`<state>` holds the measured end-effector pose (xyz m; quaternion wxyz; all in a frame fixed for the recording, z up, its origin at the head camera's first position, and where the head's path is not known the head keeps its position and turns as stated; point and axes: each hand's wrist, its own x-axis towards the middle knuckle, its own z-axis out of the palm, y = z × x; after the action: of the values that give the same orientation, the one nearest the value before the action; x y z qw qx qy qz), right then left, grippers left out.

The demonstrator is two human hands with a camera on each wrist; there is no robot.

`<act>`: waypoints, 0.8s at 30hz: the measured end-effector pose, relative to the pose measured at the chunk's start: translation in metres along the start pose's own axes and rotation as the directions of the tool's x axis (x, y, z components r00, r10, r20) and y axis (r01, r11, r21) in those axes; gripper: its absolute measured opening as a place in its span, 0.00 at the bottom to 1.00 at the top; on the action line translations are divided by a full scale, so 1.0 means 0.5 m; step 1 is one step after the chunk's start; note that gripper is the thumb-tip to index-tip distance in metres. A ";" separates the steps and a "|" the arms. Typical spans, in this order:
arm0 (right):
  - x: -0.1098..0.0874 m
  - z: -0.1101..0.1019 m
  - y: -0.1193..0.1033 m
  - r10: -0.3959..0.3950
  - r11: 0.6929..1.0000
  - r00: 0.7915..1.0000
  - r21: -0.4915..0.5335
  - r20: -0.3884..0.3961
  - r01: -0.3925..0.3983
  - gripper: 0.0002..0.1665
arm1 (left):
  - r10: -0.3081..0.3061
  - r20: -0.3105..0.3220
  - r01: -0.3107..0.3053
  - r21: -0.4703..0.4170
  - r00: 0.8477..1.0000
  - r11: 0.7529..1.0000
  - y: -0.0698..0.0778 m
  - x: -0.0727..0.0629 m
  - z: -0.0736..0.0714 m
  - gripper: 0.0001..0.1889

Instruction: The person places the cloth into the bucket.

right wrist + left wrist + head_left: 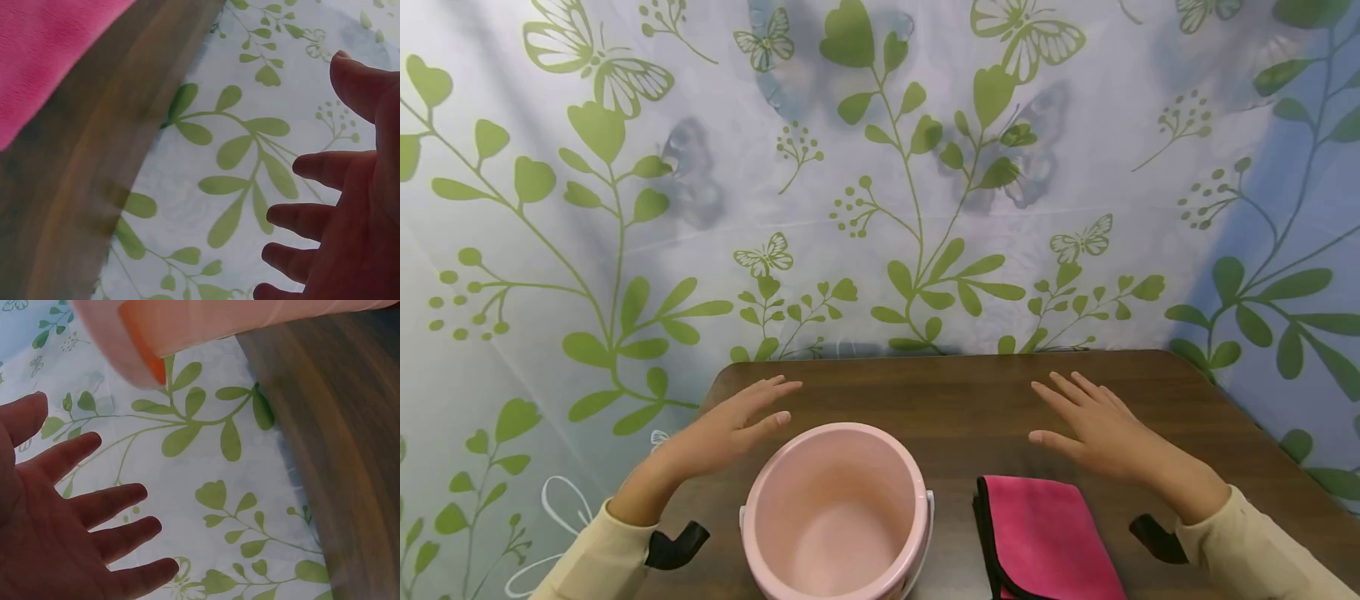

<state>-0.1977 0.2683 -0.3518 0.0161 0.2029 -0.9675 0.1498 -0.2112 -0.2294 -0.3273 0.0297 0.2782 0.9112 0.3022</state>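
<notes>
A pink bucket (842,508) stands upright on the table, its mouth facing up and its inside bare. Its pale handle (927,533) hangs down on the right side. Just right of the bucket lies a folded pink cloth (1048,533) with black edging. My left hand (722,433) hovers beside the bucket's upper left rim, fingers spread and holding nothing. Above and right of the cloth, my right hand (1097,429) is held in the air with its fingers apart, touching nothing. Each wrist view shows an empty palm, the left hand (69,519) and the right hand (344,212).
The dark brown wooden table (955,392) has rounded far corners. Behind it and along its sides hangs a white curtain (880,208) printed with green leaves and butterflies. A black strap-like piece (677,546) shows at the left sleeve, and another (1157,540) at the right sleeve.
</notes>
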 end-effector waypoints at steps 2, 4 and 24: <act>-0.003 0.009 0.008 -0.003 1.000 1.000 0.009 -0.002 0.003 0.50 | 0.012 -0.008 -0.012 -0.015 1.000 1.000 -0.001 0.001 0.007 0.27; -0.008 0.018 0.015 -0.009 1.000 1.000 0.020 -0.005 0.009 0.49 | 0.018 -0.014 -0.019 -0.042 1.000 0.999 -0.003 0.000 0.014 0.27; -0.052 0.088 0.086 -0.043 0.988 0.999 0.149 0.020 0.040 0.43 | -0.011 0.068 0.035 -0.365 0.998 0.930 -0.019 -0.003 0.073 0.23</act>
<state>-0.1895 0.3030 -0.4082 -0.0074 0.2253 -0.9494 0.2188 -0.2066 -0.2169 -0.3623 0.1142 0.2666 0.8407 0.4572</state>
